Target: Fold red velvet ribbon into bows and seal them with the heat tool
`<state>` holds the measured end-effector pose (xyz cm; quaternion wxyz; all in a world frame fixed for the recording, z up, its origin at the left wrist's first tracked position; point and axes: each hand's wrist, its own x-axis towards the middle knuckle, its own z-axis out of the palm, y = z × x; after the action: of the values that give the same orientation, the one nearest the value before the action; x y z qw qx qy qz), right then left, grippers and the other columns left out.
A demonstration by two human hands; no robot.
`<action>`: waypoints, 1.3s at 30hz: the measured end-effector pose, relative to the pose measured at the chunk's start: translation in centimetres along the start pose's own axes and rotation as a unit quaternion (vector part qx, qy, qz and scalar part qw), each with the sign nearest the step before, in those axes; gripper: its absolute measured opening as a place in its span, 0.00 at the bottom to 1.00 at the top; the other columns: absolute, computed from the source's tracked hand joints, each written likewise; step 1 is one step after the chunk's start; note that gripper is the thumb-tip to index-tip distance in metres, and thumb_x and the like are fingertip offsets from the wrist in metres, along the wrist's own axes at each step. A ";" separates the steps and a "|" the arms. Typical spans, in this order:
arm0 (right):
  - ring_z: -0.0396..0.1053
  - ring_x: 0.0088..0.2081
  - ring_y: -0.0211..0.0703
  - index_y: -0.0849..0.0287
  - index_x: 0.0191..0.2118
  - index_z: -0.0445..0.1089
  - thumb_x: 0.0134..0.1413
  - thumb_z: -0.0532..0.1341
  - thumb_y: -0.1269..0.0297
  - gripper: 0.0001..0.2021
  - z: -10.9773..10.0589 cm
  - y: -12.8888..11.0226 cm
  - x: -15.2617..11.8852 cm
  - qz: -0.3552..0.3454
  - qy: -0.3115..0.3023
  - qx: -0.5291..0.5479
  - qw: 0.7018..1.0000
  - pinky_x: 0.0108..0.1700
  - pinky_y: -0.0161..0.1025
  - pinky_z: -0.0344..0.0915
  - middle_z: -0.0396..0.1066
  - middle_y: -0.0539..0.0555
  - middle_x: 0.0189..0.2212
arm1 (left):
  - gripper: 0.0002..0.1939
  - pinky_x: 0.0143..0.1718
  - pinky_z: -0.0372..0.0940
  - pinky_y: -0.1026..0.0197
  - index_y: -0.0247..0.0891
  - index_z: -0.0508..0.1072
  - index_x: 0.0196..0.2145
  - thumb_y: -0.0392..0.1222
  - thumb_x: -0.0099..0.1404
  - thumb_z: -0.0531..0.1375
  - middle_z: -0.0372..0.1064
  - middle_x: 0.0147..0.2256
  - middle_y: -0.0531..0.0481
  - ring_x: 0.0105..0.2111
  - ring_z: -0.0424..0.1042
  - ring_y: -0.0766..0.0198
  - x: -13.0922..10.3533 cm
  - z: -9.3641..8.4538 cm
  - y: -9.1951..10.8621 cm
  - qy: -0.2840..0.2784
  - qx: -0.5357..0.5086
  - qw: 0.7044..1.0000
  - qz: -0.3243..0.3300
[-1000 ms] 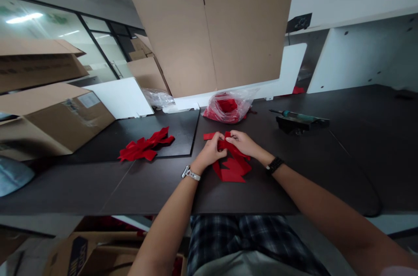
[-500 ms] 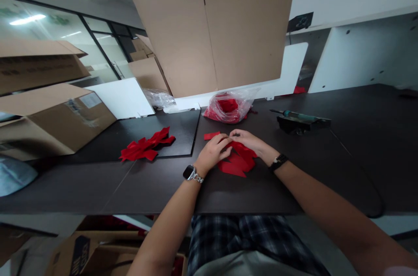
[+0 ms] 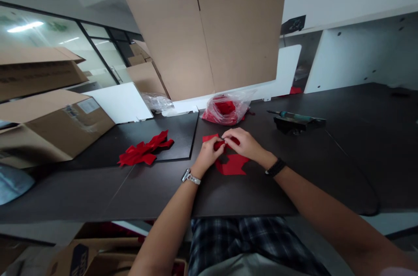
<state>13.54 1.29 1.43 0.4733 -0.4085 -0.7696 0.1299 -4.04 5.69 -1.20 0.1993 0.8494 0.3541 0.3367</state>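
Observation:
Above the desk, my left hand (image 3: 208,153) and my right hand (image 3: 245,143) meet, thumbs and fingers pinched together. Between them is a piece of red fabric, mostly covered by the fingers. Just below the hands, a cut red fabric piece (image 3: 233,166) lies flat on the dark desk, with notched edges. Another red piece (image 3: 210,138) shows behind my left fingertips. A heap of red fabric strips (image 3: 143,149) rests to the left, partly on a black board.
A clear plastic bag of red pieces (image 3: 225,109) stands behind my hands. On the right, a soldering iron (image 3: 294,116) sits on a black stand (image 3: 295,126), its cable trailing along the desk. Cardboard boxes (image 3: 72,126) crowd the left side; a tall cardboard panel (image 3: 215,28) rises at the back.
My right hand has moved left and turned over, its fingers now pinched against those of my left hand. The red pieces beneath are more uncovered. The view has shifted slightly.

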 end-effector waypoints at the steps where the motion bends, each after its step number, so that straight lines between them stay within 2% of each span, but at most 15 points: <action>1: 0.67 0.41 0.47 0.56 0.39 0.69 0.56 0.56 0.65 0.06 0.1 -0.1 -0.1 -0.025 -0.024 -0.018 0.999 0.49 0.45 0.58 0.73 0.55 0.37 | 0.12 0.38 0.62 0.67 0.31 0.71 0.39 0.41 0.61 0.57 0.71 0.36 0.47 0.33 0.68 0.69 0.2 0.0 -0.2 0.002 -0.022 0.999 -0.027; 5: 0.67 0.41 0.46 0.59 0.48 0.64 0.54 0.62 0.66 0.15 0.5 0.9 -0.3 -0.097 -0.101 -0.129 0.982 0.51 0.45 0.55 0.73 0.54 0.37 | 0.08 0.40 0.59 0.69 0.30 0.70 0.32 0.39 0.57 0.59 0.70 0.33 0.49 0.34 0.66 0.71 0.7 0.0 -0.8 -0.008 -0.174 0.976 -0.127; 9: 0.65 0.44 0.49 0.59 0.45 0.64 0.40 0.72 0.65 0.25 0.8 1.8 -0.3 -0.111 -0.118 -0.167 0.973 0.50 0.46 0.55 0.70 0.56 0.41 | 0.14 0.32 0.56 0.71 0.30 0.66 0.28 0.46 0.55 0.60 0.63 0.25 0.54 0.26 0.59 0.76 0.9 -0.2 -1.1 -0.021 -0.275 0.942 -0.189; 11: 0.63 0.46 0.51 0.60 0.43 0.66 0.40 0.72 0.67 0.23 0.9 1.8 -0.2 -0.119 -0.114 -0.182 0.969 0.50 0.46 0.55 0.69 0.58 0.42 | 0.18 0.28 0.54 0.71 0.30 0.65 0.28 0.51 0.55 0.59 0.60 0.23 0.55 0.23 0.56 0.76 0.8 -0.2 -1.1 -0.033 -0.292 0.935 -0.200; 15: 0.63 0.43 0.48 0.60 0.36 0.69 0.51 0.65 0.69 0.06 1.1 1.4 -0.1 -0.124 -0.084 -0.191 0.970 0.48 0.44 0.56 0.70 0.57 0.37 | 0.22 0.27 0.52 0.71 0.31 0.64 0.29 0.56 0.52 0.60 0.60 0.24 0.55 0.23 0.55 0.77 0.7 -0.3 -0.9 -0.046 -0.317 0.925 -0.205; 16: 0.63 0.42 0.47 0.60 0.34 0.70 0.54 0.64 0.69 0.03 1.2 1.4 -0.2 -0.120 -0.073 -0.188 0.972 0.48 0.44 0.56 0.70 0.56 0.35 | 0.23 0.28 0.52 0.71 0.31 0.64 0.30 0.56 0.52 0.60 0.60 0.25 0.55 0.23 0.55 0.77 0.7 -0.2 -0.9 -0.048 -0.320 0.925 -0.201; 18: 0.63 0.40 0.46 0.60 0.31 0.69 0.55 0.64 0.67 0.04 1.4 1.6 -0.2 -0.106 -0.049 -0.182 0.976 0.46 0.43 0.56 0.70 0.55 0.32 | 0.22 0.29 0.52 0.71 0.31 0.63 0.30 0.55 0.52 0.61 0.60 0.26 0.55 0.25 0.55 0.76 0.8 -0.1 -1.0 -0.045 -0.312 0.932 -0.176; 23: 0.62 0.36 0.45 0.61 0.27 0.68 0.50 0.66 0.70 0.06 1.8 2.0 -0.3 -0.052 -0.007 -0.162 0.985 0.40 0.41 0.55 0.69 0.54 0.28 | 0.14 0.36 0.55 0.70 0.32 0.61 0.29 0.46 0.59 0.58 0.60 0.29 0.53 0.31 0.59 0.73 0.9 0.0 -1.5 -0.028 -0.213 0.975 -0.057; 26: 0.63 0.36 0.44 0.60 0.25 0.69 0.48 0.68 0.71 0.07 1.9 2.0 -0.3 -0.023 -0.007 -0.139 0.990 0.40 0.40 0.55 0.69 0.53 0.28 | 0.10 0.39 0.56 0.68 0.32 0.64 0.32 0.43 0.62 0.56 0.63 0.32 0.51 0.34 0.61 0.71 0.8 -0.2 -1.7 -0.044 -0.158 0.986 -0.024; 30: 0.64 0.31 0.40 0.61 0.23 0.68 0.45 0.69 0.72 0.08 2.0 2.2 -0.3 0.041 -0.006 -0.092 0.995 0.36 0.37 0.55 0.68 0.51 0.26 | 0.10 0.42 0.57 0.67 0.32 0.68 0.34 0.44 0.64 0.54 0.65 0.34 0.48 0.36 0.63 0.69 0.7 -0.5 -1.7 -0.080 -0.110 0.990 0.024; 35: 0.62 0.25 0.35 0.61 0.22 0.68 0.43 0.67 0.73 0.08 1.8 2.9 -0.5 0.124 -0.012 -0.016 0.992 0.30 0.34 0.56 0.68 0.49 0.22 | 0.13 0.45 0.59 0.65 0.32 0.69 0.36 0.47 0.64 0.56 0.66 0.37 0.46 0.39 0.65 0.67 0.5 -0.7 -1.4 -0.087 -0.099 0.990 0.048; 39: 0.60 0.22 0.34 0.61 0.21 0.66 0.39 0.68 0.69 0.09 1.6 3.2 -0.6 0.163 -0.026 0.045 0.985 0.26 0.33 0.54 0.65 0.47 0.18 | 0.12 0.46 0.59 0.65 0.31 0.70 0.35 0.45 0.60 0.60 0.68 0.38 0.45 0.40 0.66 0.66 0.5 -0.8 -1.5 -0.108 -0.152 0.982 0.025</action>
<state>13.93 3.15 -1.61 0.4439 -0.5034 -0.6976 0.2508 -5.01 7.15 -1.28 0.3547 0.8490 0.2541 0.2981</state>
